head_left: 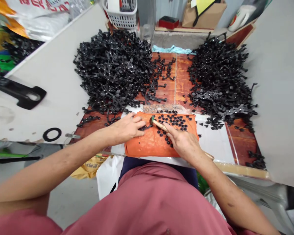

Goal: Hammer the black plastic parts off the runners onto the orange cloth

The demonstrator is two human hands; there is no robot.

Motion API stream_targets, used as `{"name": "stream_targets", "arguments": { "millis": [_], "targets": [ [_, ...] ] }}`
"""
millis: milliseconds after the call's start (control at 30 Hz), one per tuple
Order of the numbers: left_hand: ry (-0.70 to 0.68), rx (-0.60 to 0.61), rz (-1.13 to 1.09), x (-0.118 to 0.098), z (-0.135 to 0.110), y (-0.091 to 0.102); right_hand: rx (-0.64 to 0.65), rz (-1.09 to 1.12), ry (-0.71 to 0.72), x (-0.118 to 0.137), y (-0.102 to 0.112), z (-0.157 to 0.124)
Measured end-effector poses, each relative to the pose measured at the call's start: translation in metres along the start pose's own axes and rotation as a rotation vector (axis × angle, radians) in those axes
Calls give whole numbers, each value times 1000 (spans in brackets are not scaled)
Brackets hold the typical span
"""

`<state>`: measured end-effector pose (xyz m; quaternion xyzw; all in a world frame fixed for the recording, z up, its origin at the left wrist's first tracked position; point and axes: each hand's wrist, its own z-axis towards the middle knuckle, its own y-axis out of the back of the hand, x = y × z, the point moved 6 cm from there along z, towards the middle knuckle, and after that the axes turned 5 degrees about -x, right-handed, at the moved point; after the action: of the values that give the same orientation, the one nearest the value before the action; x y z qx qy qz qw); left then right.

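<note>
An orange cloth (147, 148) lies flat at the front of the table. On its left part, my left hand (127, 129) has its fingers bent down and pressed on a small black plastic strip (144, 128), partly hidden by the fingertips. My right hand (185, 143) grips a hammer (159, 125) by its pale wooden handle, whose butt end shows beyond the wrist. The hammer's dark head is just right of the strip; whether it touches the strip I cannot tell. Several small round black caps (180, 122) are scattered over the cloth's right half.
A large heap of black plastic strips (112, 71) stands behind my left hand, another heap (218, 78) at the right. Pale boards (279, 81) flank the table (170, 88). At the back are a white basket (123, 19), a red box (168, 23) and a white jug (242, 18).
</note>
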<state>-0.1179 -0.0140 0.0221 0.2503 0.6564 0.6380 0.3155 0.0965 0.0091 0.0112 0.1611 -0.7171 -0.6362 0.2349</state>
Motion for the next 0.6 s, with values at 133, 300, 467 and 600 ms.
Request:
{"name": "stream_targets", "arguments": {
  "millis": [133, 300, 467, 600],
  "targets": [
    [-64, -57, 2, -4, -7, 0, 8, 14, -8, 2, 0, 3],
    [-25, -153, 127, 4, -8, 6, -50, 128, -29, -6, 5, -2],
    [336, -303, -69, 19, 0, 4, -204, 402, -141, -34, 12, -21],
    [507, -310, -282, 25, 11, -13, -204, 471, -168, -45, 6, -35]
  ]
}}
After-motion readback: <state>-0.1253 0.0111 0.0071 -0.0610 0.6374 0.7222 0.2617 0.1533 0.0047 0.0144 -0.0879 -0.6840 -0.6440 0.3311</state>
